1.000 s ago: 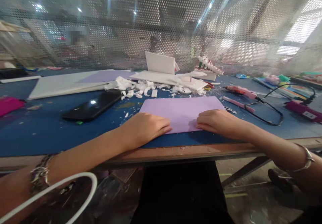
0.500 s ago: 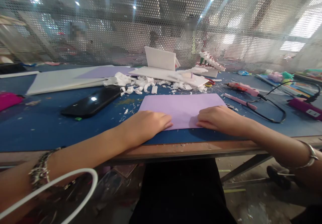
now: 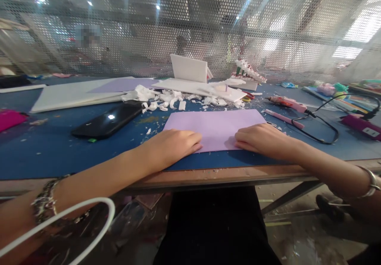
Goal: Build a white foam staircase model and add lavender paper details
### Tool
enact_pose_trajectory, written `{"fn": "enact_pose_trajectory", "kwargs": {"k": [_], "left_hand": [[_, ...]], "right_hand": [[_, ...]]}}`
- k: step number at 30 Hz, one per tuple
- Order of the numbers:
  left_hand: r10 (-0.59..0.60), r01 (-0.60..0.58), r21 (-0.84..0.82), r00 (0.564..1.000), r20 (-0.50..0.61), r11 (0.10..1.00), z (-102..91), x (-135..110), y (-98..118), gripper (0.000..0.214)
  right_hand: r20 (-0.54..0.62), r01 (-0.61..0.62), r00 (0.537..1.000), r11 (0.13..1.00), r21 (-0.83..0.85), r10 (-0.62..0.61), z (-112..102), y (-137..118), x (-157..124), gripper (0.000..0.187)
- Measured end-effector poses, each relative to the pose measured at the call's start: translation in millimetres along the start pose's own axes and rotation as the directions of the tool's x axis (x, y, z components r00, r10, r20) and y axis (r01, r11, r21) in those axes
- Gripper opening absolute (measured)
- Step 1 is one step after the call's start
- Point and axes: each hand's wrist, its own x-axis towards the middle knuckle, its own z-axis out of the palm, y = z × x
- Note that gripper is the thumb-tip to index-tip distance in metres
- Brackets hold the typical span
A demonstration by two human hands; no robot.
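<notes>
A light purple sheet (image 3: 214, 128) lies flat on the blue table top (image 3: 44, 150) near the front edge. My left hand (image 3: 171, 144) rests palm down on the sheet's near left corner, fingers together and pointing right. My right hand (image 3: 262, 140) lies the same way on the near right corner, fingers pointing left. Both hands press on the sheet and nothing is gripped in them. A gap of bare purple sheet shows between the fingertips.
A black phone (image 3: 108, 124) lies left of the sheet. Behind it are white foam scraps (image 3: 166, 100), white foam boards (image 3: 77, 94), a folded white piece (image 3: 189, 68), a glue gun (image 3: 284, 103) with a black cable (image 3: 321, 132), a pink pen (image 3: 284, 119) and a perforated metal screen (image 3: 190, 27).
Both hands stay on the sheet's near corners; the right hand's fingertips have drawn back slightly to the right. The view has tilted up a little.
</notes>
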Motion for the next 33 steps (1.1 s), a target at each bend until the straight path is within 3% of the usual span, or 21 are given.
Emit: {"fn": "enact_pose_trajectory", "kwargs": {"k": [5, 12, 19, 24, 26, 28, 30, 33], "left_hand": [[-0.016, 0.016, -0.062, 1.0, -0.009, 0.998, 2.8, -7, -4, 0.024], [-0.068, 0.068, -0.113, 0.998, 0.004, 0.991, 9.1, -18, -16, 0.021], [-0.122, 0.113, -0.084, 0.986, -0.112, 0.99, 16.0, -37, -31, 0.024], [-0.144, 0.138, -0.13, 0.989, -0.038, 0.982, 13.6, -40, -38, 0.025], [-0.092, 0.084, -0.127, 0.994, -0.054, 0.988, 9.2, -37, -34, 0.031], [0.05, -0.062, -0.158, 0.996, -0.079, 0.985, 4.5, -31, -22, 0.039], [0.215, -0.222, -0.251, 0.975, -0.055, 0.942, 1.1, -21, -3, 0.044], [0.326, -0.314, -0.329, 0.945, -0.019, 0.891, -0.6, -3, 26, 0.048]], "right_hand": [[0.003, 0.043, 0.999, 0.999, 0.012, -0.043, 5, 13, -7, 0.031], [0.024, -0.019, 1.0, 0.999, 0.036, 0.018, 12, 29, -19, 0.035], [-0.007, 0.028, 1.0, 0.985, 0.168, -0.027, 17, 43, -28, 0.04], [-0.03, 0.024, 0.999, 0.989, 0.145, -0.02, 21, 48, -35, 0.041], [-0.019, 0.016, 1.0, 0.991, 0.136, -0.013, 22, 48, -36, 0.04], [0.0, 0.007, 1.0, 0.991, 0.134, -0.007, 21, 47, -35, 0.039], [0.015, -0.005, 1.0, 0.991, 0.134, 0.003, 20, 45, -34, 0.039], [0.022, -0.014, 1.0, 0.991, 0.133, 0.011, 19, 44, -33, 0.038]]}}
